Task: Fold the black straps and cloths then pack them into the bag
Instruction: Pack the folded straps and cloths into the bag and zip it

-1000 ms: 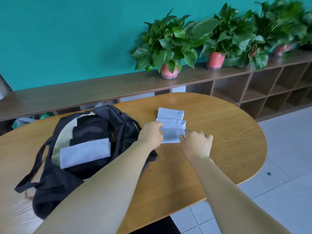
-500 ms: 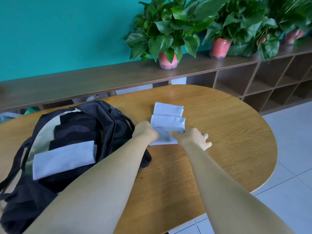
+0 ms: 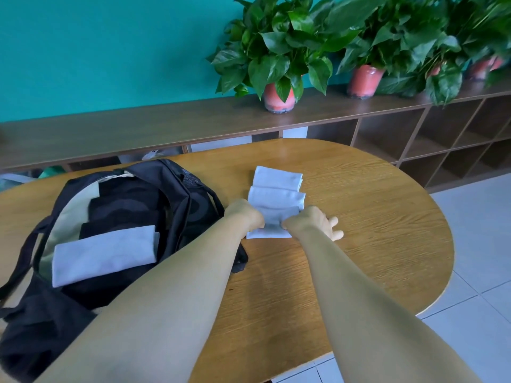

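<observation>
step: lift nearest folded cloth (image 3: 272, 225) off counter (image 3: 373, 217) | left hand (image 3: 244, 215) and right hand (image 3: 312, 222) pinch its two ends | bag (image 3: 177, 194) lies open at left, one cloth inside | advice: raise both ends level so folds hold

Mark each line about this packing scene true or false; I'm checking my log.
1. The bag lies open on the table. True.
2. Both hands are on the nearest cloth of the row. True: the left hand and right hand grip it.
3. No cloth is in the bag yet. False: a folded cloth lies inside.
4. The row of cloths sits left of the bag. False: it sits to its right.
5. Potted plants stand on the shelf. True.
</observation>
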Available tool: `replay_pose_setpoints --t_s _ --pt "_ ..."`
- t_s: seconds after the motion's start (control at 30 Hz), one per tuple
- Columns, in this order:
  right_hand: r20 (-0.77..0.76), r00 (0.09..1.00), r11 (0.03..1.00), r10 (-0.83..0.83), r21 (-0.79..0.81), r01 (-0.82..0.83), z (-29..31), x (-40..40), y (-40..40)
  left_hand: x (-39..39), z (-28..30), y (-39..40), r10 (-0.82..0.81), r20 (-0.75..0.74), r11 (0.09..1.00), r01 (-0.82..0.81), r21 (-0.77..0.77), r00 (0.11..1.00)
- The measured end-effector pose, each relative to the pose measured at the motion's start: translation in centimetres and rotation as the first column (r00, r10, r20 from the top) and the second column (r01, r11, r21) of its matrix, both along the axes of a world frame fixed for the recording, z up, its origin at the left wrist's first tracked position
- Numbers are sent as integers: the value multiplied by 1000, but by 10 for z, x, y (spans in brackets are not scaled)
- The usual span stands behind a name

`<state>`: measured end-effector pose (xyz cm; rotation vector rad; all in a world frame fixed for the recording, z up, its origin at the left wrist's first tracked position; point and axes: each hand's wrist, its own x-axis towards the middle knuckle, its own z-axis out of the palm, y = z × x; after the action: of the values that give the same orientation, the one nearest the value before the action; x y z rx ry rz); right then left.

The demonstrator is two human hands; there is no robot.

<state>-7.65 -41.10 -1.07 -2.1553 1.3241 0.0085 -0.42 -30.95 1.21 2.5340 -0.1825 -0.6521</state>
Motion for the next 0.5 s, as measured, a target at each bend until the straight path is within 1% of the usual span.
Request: replay_pose_setpoints --t_s 0.13,0.3,0.4,0.5 --pt "88 996 991 -22 -130 34 -9 -5 10 -3 -10 -2 49 4 998 -49 -44 999" --pt "139 990 983 -37 -174 61 -9 -19 18 -19 -3 2 68 3 994 -67 -85 998" --pt "150 988 976 -43 -203 74 -4 -31 20 -27 2 5 41 -16 992 -43 -116 999" --pt "182 982 967 -50 -239 94 4 -40 22 -36 14 8 -26 -8 992 25 -121 1000"
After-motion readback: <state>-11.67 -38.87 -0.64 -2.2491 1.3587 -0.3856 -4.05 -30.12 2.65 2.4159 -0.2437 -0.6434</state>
